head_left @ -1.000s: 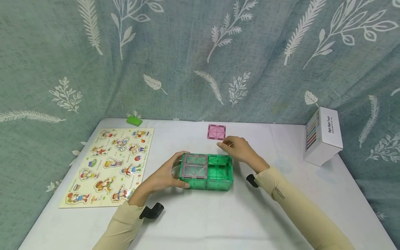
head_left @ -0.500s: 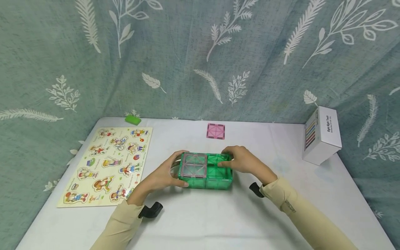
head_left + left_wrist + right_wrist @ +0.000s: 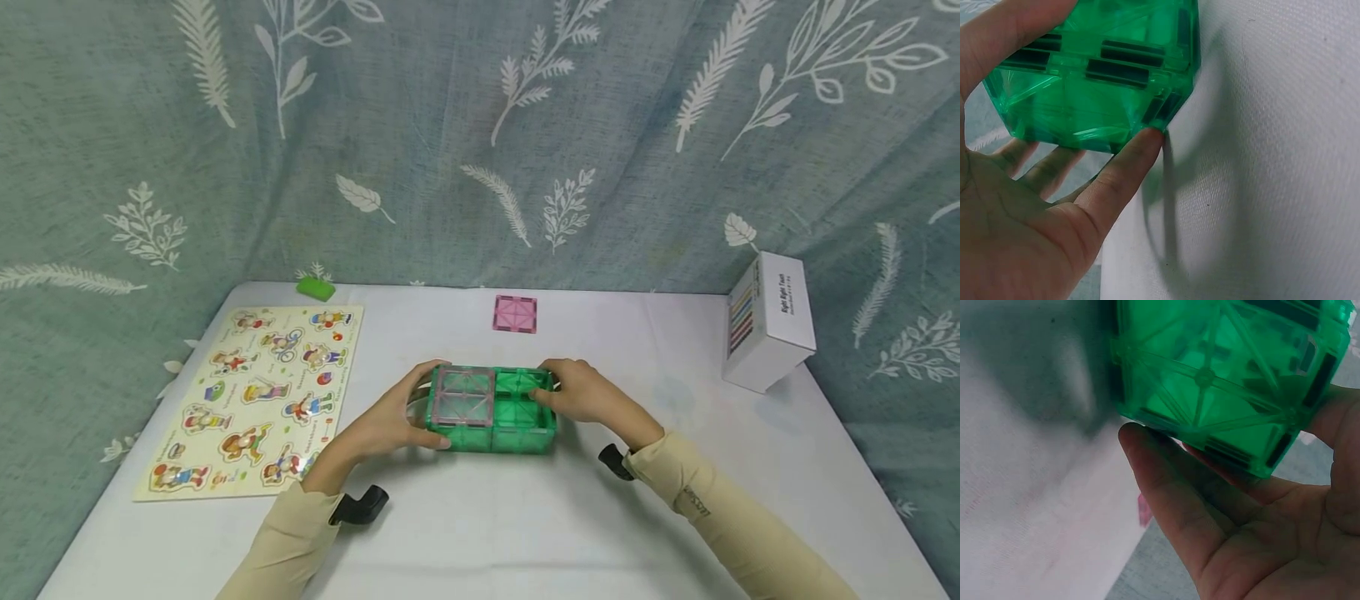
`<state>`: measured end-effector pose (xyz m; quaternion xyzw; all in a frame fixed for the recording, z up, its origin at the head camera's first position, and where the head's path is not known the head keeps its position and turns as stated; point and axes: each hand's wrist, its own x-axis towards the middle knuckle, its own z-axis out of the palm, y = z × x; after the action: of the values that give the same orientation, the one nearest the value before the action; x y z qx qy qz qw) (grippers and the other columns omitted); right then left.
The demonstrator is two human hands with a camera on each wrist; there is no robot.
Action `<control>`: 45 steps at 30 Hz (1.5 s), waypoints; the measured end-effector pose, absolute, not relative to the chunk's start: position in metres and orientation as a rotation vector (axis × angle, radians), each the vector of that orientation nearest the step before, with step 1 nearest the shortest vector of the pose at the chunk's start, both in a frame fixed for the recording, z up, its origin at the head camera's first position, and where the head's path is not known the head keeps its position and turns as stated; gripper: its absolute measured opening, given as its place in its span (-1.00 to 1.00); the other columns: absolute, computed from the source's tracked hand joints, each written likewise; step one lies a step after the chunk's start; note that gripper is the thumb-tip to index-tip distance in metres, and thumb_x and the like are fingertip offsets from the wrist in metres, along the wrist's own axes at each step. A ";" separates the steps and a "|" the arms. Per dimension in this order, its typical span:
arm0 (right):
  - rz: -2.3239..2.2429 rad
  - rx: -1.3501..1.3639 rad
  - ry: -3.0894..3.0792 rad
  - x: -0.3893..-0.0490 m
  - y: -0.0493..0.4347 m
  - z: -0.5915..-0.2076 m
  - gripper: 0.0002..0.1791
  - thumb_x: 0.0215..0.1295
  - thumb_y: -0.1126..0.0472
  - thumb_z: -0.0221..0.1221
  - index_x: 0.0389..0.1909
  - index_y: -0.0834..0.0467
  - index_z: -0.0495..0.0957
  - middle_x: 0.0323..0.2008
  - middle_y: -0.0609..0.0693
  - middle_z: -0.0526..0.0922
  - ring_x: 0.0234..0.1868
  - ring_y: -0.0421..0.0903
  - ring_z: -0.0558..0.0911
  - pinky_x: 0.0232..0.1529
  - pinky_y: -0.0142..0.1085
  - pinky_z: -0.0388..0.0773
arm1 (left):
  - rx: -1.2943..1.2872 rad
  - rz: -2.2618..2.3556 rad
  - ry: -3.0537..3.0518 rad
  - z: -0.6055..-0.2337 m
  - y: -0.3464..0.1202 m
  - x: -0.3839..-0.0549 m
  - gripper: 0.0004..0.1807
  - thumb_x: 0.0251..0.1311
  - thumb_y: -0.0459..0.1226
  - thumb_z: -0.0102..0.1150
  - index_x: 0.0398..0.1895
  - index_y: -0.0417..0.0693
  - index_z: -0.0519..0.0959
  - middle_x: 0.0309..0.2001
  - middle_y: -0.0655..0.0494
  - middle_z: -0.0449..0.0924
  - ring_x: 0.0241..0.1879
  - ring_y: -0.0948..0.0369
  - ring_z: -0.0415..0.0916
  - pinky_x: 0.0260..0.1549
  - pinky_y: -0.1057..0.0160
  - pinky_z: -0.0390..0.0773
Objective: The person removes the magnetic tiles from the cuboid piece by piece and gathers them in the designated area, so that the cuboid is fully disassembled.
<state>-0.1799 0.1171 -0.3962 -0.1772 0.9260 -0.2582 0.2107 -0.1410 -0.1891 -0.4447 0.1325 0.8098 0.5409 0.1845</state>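
A box built of clear green magnetic tiles sits mid-table in the head view. A clear pinkish tile covers the left half of its top, while the right half is uncovered. My left hand grips the left end, thumb at the front and fingers round the back corner. At the opposite end my right hand holds the right wall, its thumb over the uncovered top and its fingers behind. The left wrist view shows fingertips along the green end wall. The right wrist view has the hand round a green tile.
Behind the box lies a flat pink magnetic tile. To the left is a picture puzzle board, with a green block beyond its far corner. A white carton stands at the right, near the curtain.
My right hand has come down from near the pink tile at the back and taken hold of the box's right end. The left hand keeps its grip.
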 end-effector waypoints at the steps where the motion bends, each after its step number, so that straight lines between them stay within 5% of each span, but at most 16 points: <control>1: -0.716 -0.482 2.573 -0.180 0.117 -0.397 -0.43 0.44 0.06 0.16 0.33 0.31 0.42 0.16 0.23 0.63 0.14 0.14 0.64 0.07 0.00 0.64 | 0.373 1.527 2.283 -0.445 -0.189 -0.141 0.20 -0.15 -0.26 0.63 0.55 0.24 0.07 0.54 -0.06 0.15 0.55 -0.21 0.02 0.42 -0.31 0.22; 14: -0.765 -0.472 2.552 -0.178 0.119 -0.403 -0.40 0.45 0.07 0.12 0.35 0.37 0.37 0.20 0.29 0.60 0.14 0.17 0.65 0.10 0.05 0.64 | 0.379 1.527 2.290 -0.447 -0.189 -0.141 0.19 -0.16 -0.27 0.62 0.54 0.23 0.06 0.58 -0.04 0.06 0.58 -0.24 -0.10 0.44 -0.41 0.05; 30: -0.822 -0.435 2.553 -0.180 0.124 -0.413 -0.35 0.46 0.04 0.10 0.38 0.41 0.33 0.22 0.33 0.58 0.18 0.17 0.62 0.18 0.08 0.58 | 0.416 1.556 2.278 -0.448 -0.190 -0.140 0.17 -0.14 -0.26 0.62 0.55 0.21 0.07 0.55 -0.06 0.12 0.57 -0.24 -0.05 0.45 -0.37 0.07; 37: -0.857 -0.458 2.538 -0.180 0.126 -0.414 -0.41 0.45 0.05 0.10 0.32 0.37 0.42 0.12 0.28 0.65 -0.02 0.06 0.67 -0.02 -0.04 0.63 | 0.393 1.564 2.261 -0.448 -0.190 -0.140 0.18 -0.14 -0.28 0.62 0.54 0.25 0.07 0.56 -0.04 0.10 0.58 -0.23 -0.07 0.43 -0.34 0.16; 45: -0.891 -0.461 2.504 -0.181 0.133 -0.416 -0.45 0.47 0.06 0.08 0.30 0.36 0.45 0.21 0.30 0.59 -0.01 0.02 0.63 -0.05 -0.11 0.62 | 0.400 1.572 2.260 -0.447 -0.189 -0.140 0.17 -0.15 -0.27 0.62 0.53 0.25 0.09 0.55 -0.05 0.12 0.58 -0.23 -0.07 0.44 -0.34 0.16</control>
<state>-0.1812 0.1327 -0.4164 -0.1666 0.9055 -0.3222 0.2201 -0.1398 -0.1895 -0.4470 0.1413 0.7992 0.5561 0.1789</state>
